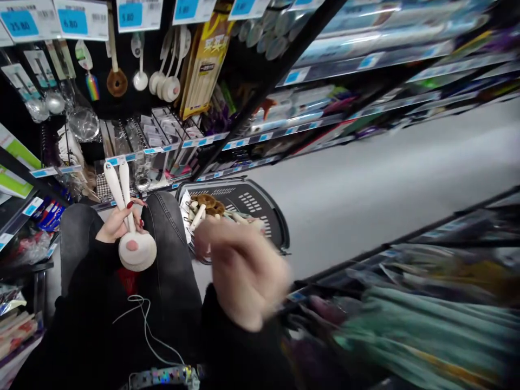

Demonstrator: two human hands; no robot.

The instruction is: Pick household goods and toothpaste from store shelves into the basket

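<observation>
Handles, two of them and both white, cross in our left hand (116, 223), its fingers closed around them; this pair of white utensils (115, 187) sits over our lap, heads toward six o'clock. We see one round head (138, 259) with a pink patch plainly; the other seems tucked behind it.

Our right hand (252, 265), between three and four o'clock from the left, is curled but blurred; we cannot tell how far it is open or whether it has hold of anything.

At three o'clock, a black basket (266, 201) already contains brown rings (206, 200), perhaps three, and pale handles we cannot count. The pair we hold is outside it. At twelve o'clock hangs one brown-headed utensil (117, 82); toward one o'clock, a white cluster (171, 89), about three.
</observation>
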